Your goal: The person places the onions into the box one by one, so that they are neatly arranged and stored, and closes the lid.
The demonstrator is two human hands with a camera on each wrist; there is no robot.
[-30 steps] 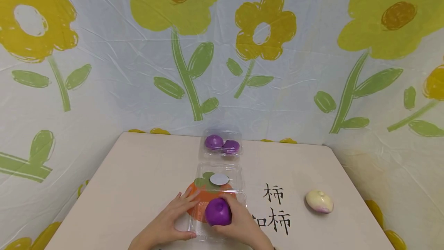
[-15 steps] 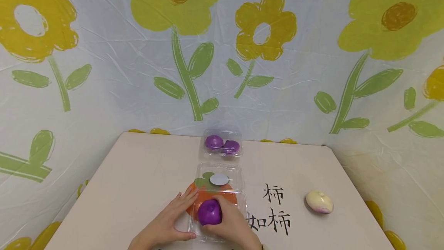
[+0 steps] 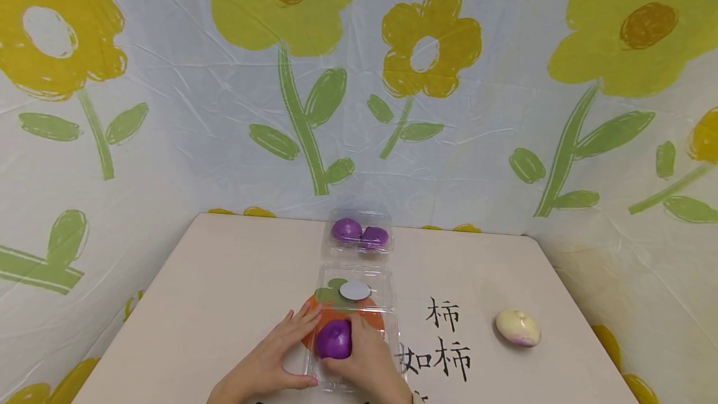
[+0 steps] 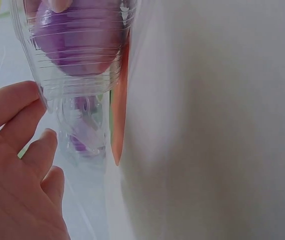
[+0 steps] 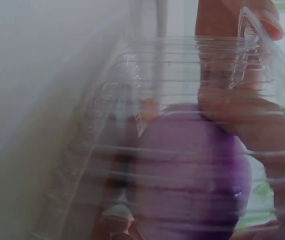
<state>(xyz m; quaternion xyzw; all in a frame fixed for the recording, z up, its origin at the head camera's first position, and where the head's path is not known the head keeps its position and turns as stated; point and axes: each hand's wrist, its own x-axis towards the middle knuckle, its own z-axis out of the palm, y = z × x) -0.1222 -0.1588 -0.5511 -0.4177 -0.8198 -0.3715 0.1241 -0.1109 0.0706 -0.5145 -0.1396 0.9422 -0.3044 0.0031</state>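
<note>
An open clear plastic clamshell box (image 3: 387, 323) lies near the table's front edge, its lid (image 3: 354, 285) folded back with a white sticker on it. My right hand (image 3: 364, 363) grips a purple bun (image 3: 334, 338) and has it down in the box's left part. The bun shows through the ribbed wall (image 4: 77, 45) in the left wrist view and again as a purple bun (image 5: 192, 165) in the right wrist view. My left hand (image 3: 280, 351) rests flat against the box's left side, fingers (image 4: 17, 120) straight along its wall.
A second clear box (image 3: 359, 232) holding two purple buns stands behind the first. A white bun with a pink edge (image 3: 517, 327) lies on the table at the right. Black characters (image 3: 443, 335) and an orange fruit picture (image 3: 316, 317) are printed on the tabletop. Flowered cloth surrounds the table.
My right hand has carried the purple bun leftward and down into the box. The left hand has stayed against the box's side.
</note>
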